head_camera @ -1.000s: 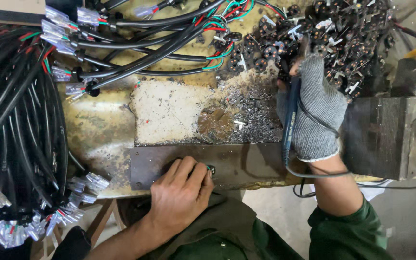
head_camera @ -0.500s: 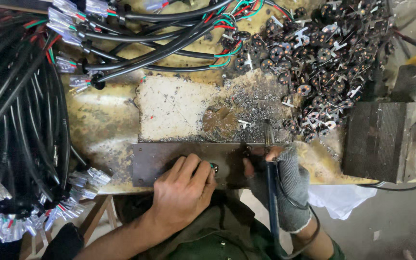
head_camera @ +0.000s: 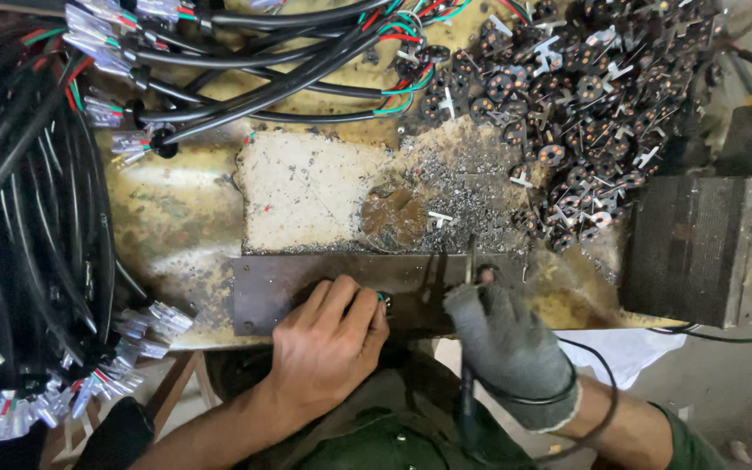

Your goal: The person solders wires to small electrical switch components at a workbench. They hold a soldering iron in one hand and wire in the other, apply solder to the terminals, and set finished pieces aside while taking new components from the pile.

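Observation:
My bare left hand (head_camera: 328, 344) lies on a dark metal plate (head_camera: 263, 292) at the bench's near edge. Its fingers are curled over a small part (head_camera: 382, 298), of which only a green-tinged bit shows. My right hand (head_camera: 506, 339), in a grey glove, grips a slim soldering iron (head_camera: 470, 261). The iron's tip points away from me and rests on the plate just right of the left hand. A black cord (head_camera: 598, 383) loops round my right wrist.
A heap of small black round parts with metal tabs (head_camera: 585, 87) lies at the far right. Black cables with coloured wire ends (head_camera: 263, 78) cross the top and a thick bundle (head_camera: 28, 218) fills the left. A dark block (head_camera: 698, 248) stands at right, beside a pale slab (head_camera: 306, 191) strewn with metal filings.
My gloved right hand came down from the parts heap at the far right to the plate's near edge, bringing the iron beside the left hand. The left hand stayed put.

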